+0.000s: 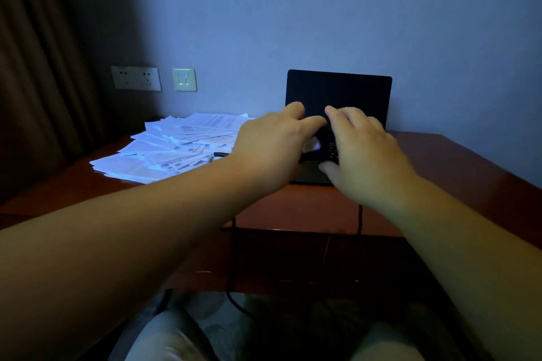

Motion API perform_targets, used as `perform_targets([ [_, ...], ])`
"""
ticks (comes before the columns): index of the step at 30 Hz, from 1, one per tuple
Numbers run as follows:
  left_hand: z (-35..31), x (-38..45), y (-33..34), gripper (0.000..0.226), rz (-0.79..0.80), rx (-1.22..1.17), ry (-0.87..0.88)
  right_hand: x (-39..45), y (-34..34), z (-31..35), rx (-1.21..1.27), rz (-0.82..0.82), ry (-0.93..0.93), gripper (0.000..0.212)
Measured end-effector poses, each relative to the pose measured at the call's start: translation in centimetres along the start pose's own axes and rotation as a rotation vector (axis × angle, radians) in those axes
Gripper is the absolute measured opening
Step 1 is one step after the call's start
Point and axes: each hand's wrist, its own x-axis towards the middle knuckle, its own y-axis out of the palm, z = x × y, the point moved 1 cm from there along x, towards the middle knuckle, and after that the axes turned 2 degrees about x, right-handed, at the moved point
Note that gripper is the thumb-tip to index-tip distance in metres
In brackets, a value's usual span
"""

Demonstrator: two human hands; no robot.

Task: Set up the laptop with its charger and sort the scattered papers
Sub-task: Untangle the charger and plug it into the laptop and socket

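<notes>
A black laptop (338,88) stands open on the reddish wooden desk (293,208), its screen dark and facing me. My left hand (272,143) reaches over the laptop's left side with its fingers stretched toward the keyboard. Beside it, my right hand (360,149) hovers over the keyboard, fingers spread and relaxed. Both hands hide most of the keys. A messy fan of white printed papers (176,146) lies on the desk left of the laptop. A black cable (233,258) hangs from the desk's front edge to the floor; another cable (360,218) drops under my right wrist.
Two wall plates, a double socket (136,78) and a smaller plate (184,79), sit on the blue wall behind the papers. A brown curtain (38,67) hangs at the left. My knees (164,337) are below the desk front. The room is dim.
</notes>
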Motion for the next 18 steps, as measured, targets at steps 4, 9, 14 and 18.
perform_targets([
  [4,-0.5,0.9,-1.3,0.057,-0.075,-0.037,0.071,0.1,-1.9,1.2,0.170,0.008,-0.017,0.105],
  [9,-0.3,1.2,-2.3,0.077,-0.116,-0.122,0.062,0.0,-3.1,0.4,0.034,-0.060,-0.049,0.071],
  [14,1.8,0.2,-1.5,0.061,0.004,-0.190,-0.169,-0.4,-3.8,-1.3,0.056,-0.170,-0.046,0.065],
  [18,4.4,-0.8,-0.3,0.013,0.096,-0.675,-0.492,-0.4,-3.4,-3.8,0.127,-0.105,0.053,0.064],
])
